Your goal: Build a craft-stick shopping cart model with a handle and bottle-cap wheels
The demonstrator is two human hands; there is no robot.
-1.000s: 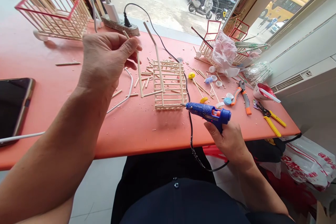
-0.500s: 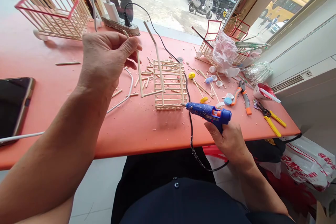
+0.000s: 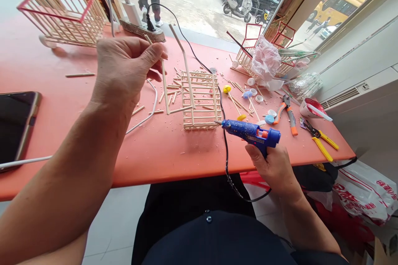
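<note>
One black cord (image 3: 226, 154) beside stick cage (image 3: 202, 126)

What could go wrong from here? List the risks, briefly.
The glue gun, its tip by the stick lattice, could smear glue if the right hand slips. The black cord beside the lattice might snag it. The stick frame, pinched by the left hand, may twist at its joints.

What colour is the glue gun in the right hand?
The glue gun is mostly blue, with whitish specks on it; best seen in the head view.
</note>
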